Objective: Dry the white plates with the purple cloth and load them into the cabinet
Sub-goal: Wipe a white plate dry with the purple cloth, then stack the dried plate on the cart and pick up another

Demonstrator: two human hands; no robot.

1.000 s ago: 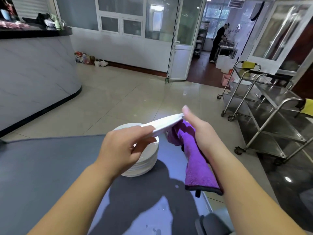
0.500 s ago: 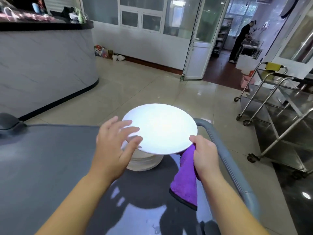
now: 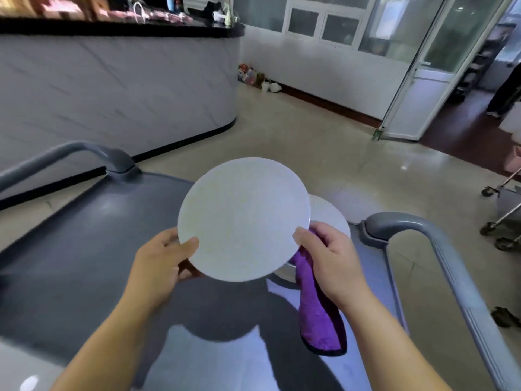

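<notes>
I hold a round white plate flat above the grey cart top, its face toward me. My left hand grips its lower left rim, thumb on top and fingers underneath. My right hand grips the lower right rim together with the purple cloth, which hangs down below the plate. A stack of white plates stands on the cart behind the held plate, mostly hidden by it.
Grey cart handles rise at the left and right. A curved marble counter stands to the left across the tiled floor. Metal trolleys are at the right edge. A glass door stands at the far right.
The view has swung left. The plate has lifted off the stack and moved left toward me. My left hand went from resting on the plate to gripping its rim.
</notes>
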